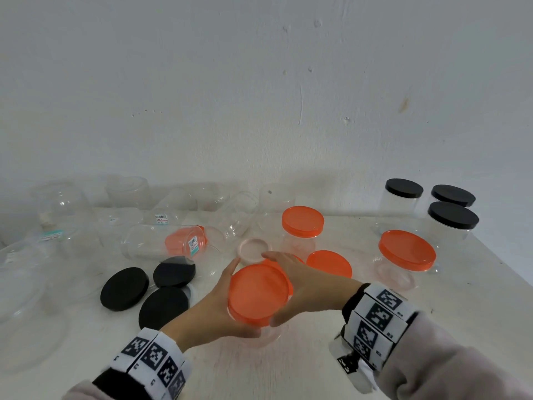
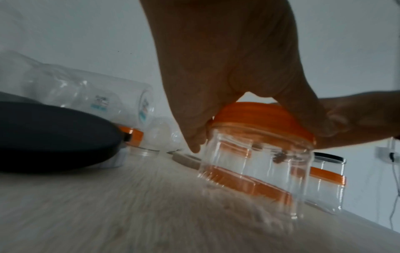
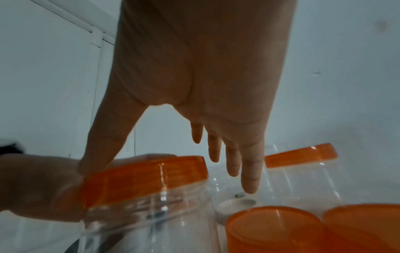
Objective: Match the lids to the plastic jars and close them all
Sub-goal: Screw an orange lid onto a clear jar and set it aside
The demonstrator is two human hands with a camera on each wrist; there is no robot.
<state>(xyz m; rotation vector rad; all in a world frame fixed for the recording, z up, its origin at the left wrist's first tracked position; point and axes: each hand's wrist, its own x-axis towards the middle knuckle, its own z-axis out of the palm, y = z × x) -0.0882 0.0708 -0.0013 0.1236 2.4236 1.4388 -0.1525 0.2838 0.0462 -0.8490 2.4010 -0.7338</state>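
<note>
My left hand (image 1: 213,307) grips a small clear jar (image 2: 255,164) just under its orange lid (image 1: 258,293) and holds it tilted at the table's middle. The fingers curl round the jar's neck in the left wrist view. My right hand (image 1: 305,284) lies against the right side of that lid (image 3: 142,176). Its thumb touches the lid's rim, and its fingers (image 3: 249,171) stretch straight past the lid without holding anything. Two loose orange lids (image 1: 328,262) lie just right of the held jar.
Two orange-lidded jars (image 1: 302,220) (image 1: 406,249) stand behind and to the right. Three black-lidded jars (image 1: 452,215) stand at the back right. Three loose black lids (image 1: 124,288) lie at the left. Several open clear jars (image 1: 161,241) lie along the back left. The table's right edge (image 1: 496,255) runs close to the black-lidded jars.
</note>
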